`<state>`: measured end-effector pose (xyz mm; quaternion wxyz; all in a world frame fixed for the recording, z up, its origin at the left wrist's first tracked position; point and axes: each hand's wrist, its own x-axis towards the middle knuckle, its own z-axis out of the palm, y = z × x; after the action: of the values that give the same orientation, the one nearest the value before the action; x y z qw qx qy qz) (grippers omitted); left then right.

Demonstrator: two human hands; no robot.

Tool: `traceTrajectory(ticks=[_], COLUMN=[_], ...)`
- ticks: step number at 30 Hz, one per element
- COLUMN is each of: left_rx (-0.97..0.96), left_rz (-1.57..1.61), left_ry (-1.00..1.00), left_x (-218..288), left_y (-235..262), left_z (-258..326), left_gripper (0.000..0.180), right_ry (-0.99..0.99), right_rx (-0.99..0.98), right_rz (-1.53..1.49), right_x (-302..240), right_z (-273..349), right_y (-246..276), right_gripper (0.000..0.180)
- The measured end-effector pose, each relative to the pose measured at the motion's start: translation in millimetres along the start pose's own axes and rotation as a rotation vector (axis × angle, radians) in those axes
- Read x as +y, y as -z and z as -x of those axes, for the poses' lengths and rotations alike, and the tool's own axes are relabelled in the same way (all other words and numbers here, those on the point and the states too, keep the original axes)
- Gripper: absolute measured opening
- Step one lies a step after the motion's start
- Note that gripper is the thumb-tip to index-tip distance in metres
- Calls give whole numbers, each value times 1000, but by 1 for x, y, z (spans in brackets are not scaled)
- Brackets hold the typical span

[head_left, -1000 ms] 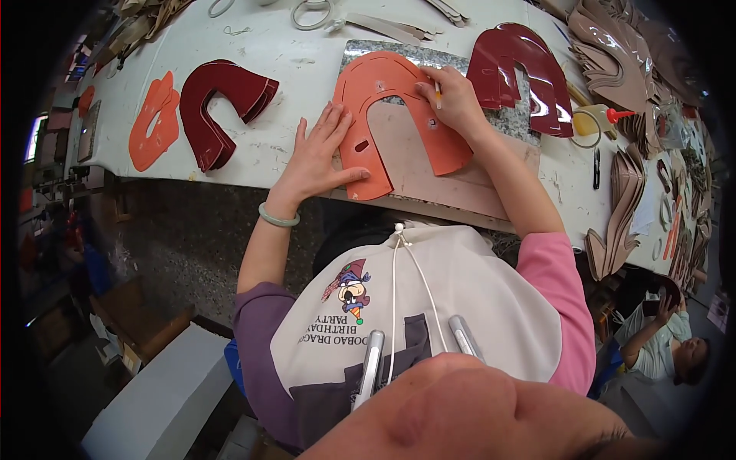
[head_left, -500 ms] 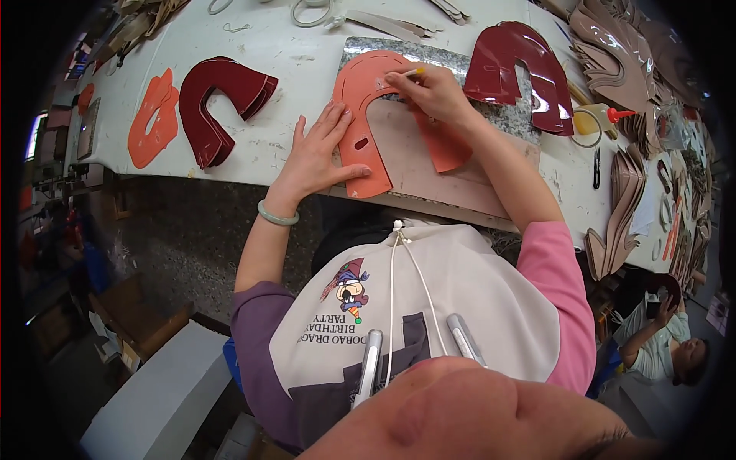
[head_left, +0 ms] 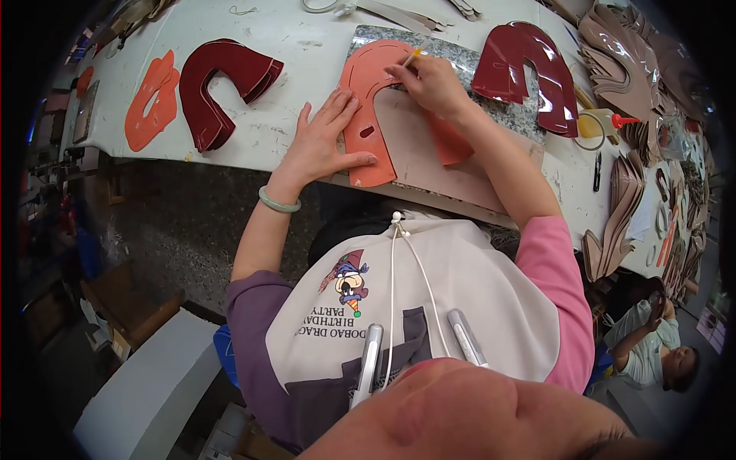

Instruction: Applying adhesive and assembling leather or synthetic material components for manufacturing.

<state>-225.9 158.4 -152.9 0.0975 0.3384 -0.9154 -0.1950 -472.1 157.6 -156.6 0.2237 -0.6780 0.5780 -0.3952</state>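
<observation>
An orange U-shaped template (head_left: 374,162) with thin slots lies on the work board in front of me. Dark red shows through the oval hole in its left leg. My left hand (head_left: 322,144) presses on that leg, fingers spread and thumb stretched to the right. At the inner edge of the curve, my right hand (head_left: 433,88) pinches a slim pen-like tool (head_left: 415,55) with a yellow end. The fingers hide its tip. Beneath my right forearm lies the template's other leg.
A dark red U-shaped stack (head_left: 201,96) and orange cut-outs (head_left: 152,107) lie to the left. On the right are glossy dark red U pieces (head_left: 506,61), a glue bottle (head_left: 602,123) with a red nozzle, a black pen (head_left: 597,170) and brown piece stacks (head_left: 617,207). Another person (head_left: 652,341) sits at lower right.
The yellow end of the tool in my right hand has tipped more upright. My left hand stays on the template. The whole view has shifted slightly.
</observation>
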Motion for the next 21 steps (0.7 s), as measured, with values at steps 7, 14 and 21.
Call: traceTrajectory(ticks=[7, 14, 21], left_rx=[10, 19, 14], left_rz=[-2, -3, -13], left_ry=[-5, -6, -1], left_x=[-3, -2, -1], left_y=[-2, -2, -1], left_z=[2, 1, 2], left_gripper=[90, 90, 92], right_ry=[50, 261, 292], right_rx=[-250, -218, -212], right_rz=[-148, 53, -69], right_x=[-46, -42, -42], right_z=[33, 35, 44], right_y=[-13, -19, -27], right_gripper=[15, 9, 10])
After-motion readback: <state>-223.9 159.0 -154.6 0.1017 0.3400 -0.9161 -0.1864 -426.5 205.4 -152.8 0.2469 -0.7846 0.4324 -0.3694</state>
